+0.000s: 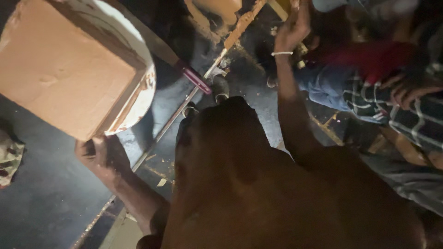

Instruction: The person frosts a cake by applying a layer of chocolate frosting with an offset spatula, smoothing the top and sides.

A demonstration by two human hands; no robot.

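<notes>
Left hand [99, 154] grips the lower corner of a flat, square, reddish-brown board [64, 69], held tilted at upper left. Right hand [291, 28] raised at top, fingers curled; what it holds, cannot tell. Pink-handled tool [196, 79] lies near.

The scene is dim, lit unevenly from above. A dark, stained floor [41, 203] is strewn with pale scraps. A thin metal rail [161, 131] crosses it diagonally, beside a wooden plank [122, 233].

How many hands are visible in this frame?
3: left hand gripping the orange board at lower left; right hand raised at top; another person's hand at right. Others may be hidden.
</notes>
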